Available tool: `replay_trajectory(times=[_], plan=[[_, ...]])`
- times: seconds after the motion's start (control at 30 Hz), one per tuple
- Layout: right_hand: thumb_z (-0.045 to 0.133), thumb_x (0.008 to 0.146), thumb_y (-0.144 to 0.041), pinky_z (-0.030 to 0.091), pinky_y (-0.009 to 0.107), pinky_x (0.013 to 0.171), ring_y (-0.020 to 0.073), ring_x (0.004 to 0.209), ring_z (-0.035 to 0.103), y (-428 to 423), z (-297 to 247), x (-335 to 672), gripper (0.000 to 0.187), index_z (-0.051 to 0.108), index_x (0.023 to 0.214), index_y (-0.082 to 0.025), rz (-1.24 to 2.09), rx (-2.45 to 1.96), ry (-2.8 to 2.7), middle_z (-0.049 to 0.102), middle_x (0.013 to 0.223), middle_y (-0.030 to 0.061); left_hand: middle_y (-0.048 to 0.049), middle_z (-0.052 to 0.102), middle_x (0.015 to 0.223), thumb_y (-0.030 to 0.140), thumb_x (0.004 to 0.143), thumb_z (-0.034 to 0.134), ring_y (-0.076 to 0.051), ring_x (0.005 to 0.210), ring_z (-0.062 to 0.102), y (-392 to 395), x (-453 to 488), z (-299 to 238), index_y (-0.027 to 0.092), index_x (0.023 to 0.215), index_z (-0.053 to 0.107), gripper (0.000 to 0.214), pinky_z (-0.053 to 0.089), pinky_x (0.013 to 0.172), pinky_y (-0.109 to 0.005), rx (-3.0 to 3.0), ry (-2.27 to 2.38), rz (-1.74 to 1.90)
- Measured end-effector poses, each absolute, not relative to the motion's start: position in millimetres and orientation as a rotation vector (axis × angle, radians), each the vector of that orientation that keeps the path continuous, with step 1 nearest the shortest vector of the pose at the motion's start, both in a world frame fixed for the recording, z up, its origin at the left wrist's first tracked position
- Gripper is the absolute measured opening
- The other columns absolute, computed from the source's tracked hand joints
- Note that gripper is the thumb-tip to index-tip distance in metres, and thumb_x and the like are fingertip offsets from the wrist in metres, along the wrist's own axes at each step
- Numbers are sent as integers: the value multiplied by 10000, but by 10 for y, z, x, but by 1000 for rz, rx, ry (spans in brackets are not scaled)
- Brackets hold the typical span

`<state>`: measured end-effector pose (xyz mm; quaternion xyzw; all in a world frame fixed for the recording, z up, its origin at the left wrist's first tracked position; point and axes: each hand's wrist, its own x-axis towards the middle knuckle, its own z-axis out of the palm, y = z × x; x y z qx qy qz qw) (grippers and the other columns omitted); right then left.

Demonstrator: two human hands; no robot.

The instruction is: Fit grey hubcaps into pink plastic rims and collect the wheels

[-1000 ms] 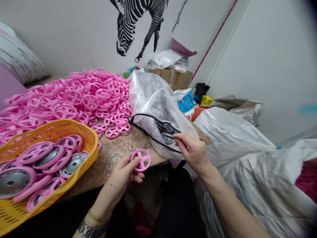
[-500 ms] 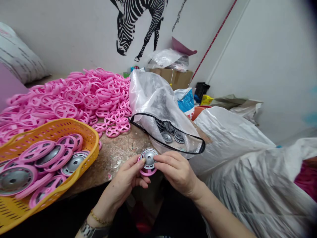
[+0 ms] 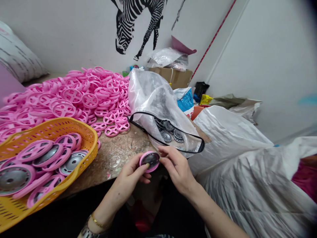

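Note:
A pink wheel with a grey metallic-looking hubcap (image 3: 153, 160) set inside its rim is held tilted above the table's front edge. My left hand (image 3: 132, 172) grips it from the left, the thumb pressed on the hubcap's face and the other fingers curled behind. At the wheel's right rim, my right hand (image 3: 177, 168) has its bent fingertips touching the edge. Beyond the hands, loose grey hubcaps (image 3: 165, 136) lie in the mouth of a translucent bag (image 3: 151, 89) with black edging. To the left, a yellow basket (image 3: 92, 140) contains pink wheels, several with grey hubcaps in them.
A large heap of pink wheels (image 3: 71, 96) covers the table's back left. The worn tabletop (image 3: 116, 148) shows between basket and bag. Big white sacks (image 3: 230, 178) crowd the right side. Behind the bag stands a cardboard box (image 3: 182, 77), near a blue and white packet (image 3: 185, 100).
The hubcap now sits inside the pink rim, which has tilted. My right fingers have shifted from the hubcap's face to the right rim and spread slightly.

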<state>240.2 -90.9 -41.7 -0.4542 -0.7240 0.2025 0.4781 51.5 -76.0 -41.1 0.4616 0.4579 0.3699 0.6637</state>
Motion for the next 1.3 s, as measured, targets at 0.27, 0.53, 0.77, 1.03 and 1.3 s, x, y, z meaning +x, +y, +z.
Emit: replay_trajectory(times=[0.27, 0.53, 0.77, 1.03, 1.3], plan=[[574, 936, -229, 497, 287, 872, 172, 954, 662, -884, -438, 2310, 167, 693, 1051, -205, 892, -1138, -1650, 733, 1025, 29, -55, 699, 977, 391, 834, 657, -163, 715, 676, -826, 543, -366, 211, 1147, 666, 361, 575, 600, -256, 1147, 1010, 807], [610, 907, -252, 476, 245, 738, 151, 810, 625, -917, -374, 2287, 116, 697, 958, -195, 964, -1136, -1590, 700, 877, 5, -60, 710, 972, 414, 879, 610, -199, 728, 676, -843, 548, -377, 229, 1103, 708, 307, 571, 594, -271, 1313, 1040, 881], [572, 893, -201, 442, 247, 713, 146, 752, 589, -960, -405, 2230, 99, 657, 842, -196, 872, -1122, -1581, 651, 785, -7, -49, 693, 915, 403, 925, 544, -211, 755, 664, -890, 555, -411, 246, 1057, 718, 269, 556, 613, -271, 1522, 1080, 914], [585, 857, -229, 418, 243, 660, 138, 692, 536, -912, -528, 2183, 95, 631, 786, -187, 1032, -1130, -1441, 590, 714, -22, -28, 646, 770, 421, 911, 540, -189, 595, 640, -883, 594, -446, 221, 970, 705, 266, 524, 505, -268, 1464, 1195, 915], [627, 826, -275, 425, 240, 692, 131, 722, 542, -835, -500, 2169, 101, 635, 822, -175, 1290, -1103, -1301, 609, 745, -26, -56, 676, 967, 334, 856, 604, -199, 637, 677, -882, 544, -411, 224, 1268, 562, 429, 590, 571, -326, 1376, 1113, 804]])
